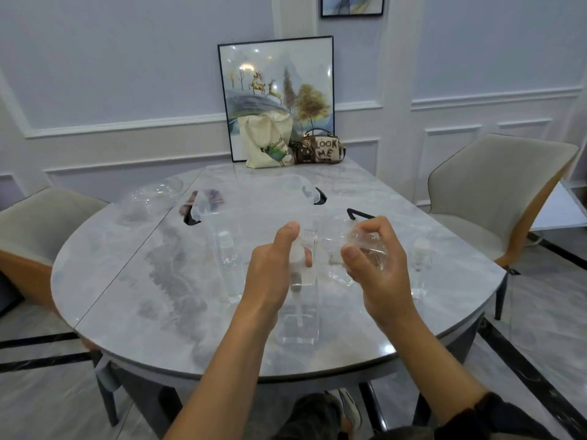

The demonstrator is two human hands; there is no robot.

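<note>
Gripping the white cap [298, 259] of a tall clear bottle [300, 315], my left grip [270, 274] curls its fingers round the neck, thumb raised. The bottle is upright and square-sided, its base low at the tabletop [133, 312], close to the near rounded edge. My right grip [379, 271], just beside it, pinches crumpled clear film [365, 241] between thumb and curled fingers.

Open room: glossy grey-veined stone lies bare left of the bottle, out to a straight seam. A slim clear bottle [230, 265] stands just left of my left grip. A small white-capped bottle [421, 252] stands right of my right grip, nearer the curved rim. Beyond lie a left pouch [203, 208] and a right pouch [305, 188], both transparent with black trim. At the far edge a cloth tote [265, 144] and a printed handbag [320, 147] stand before a glazed framed picture [276, 81].
</note>
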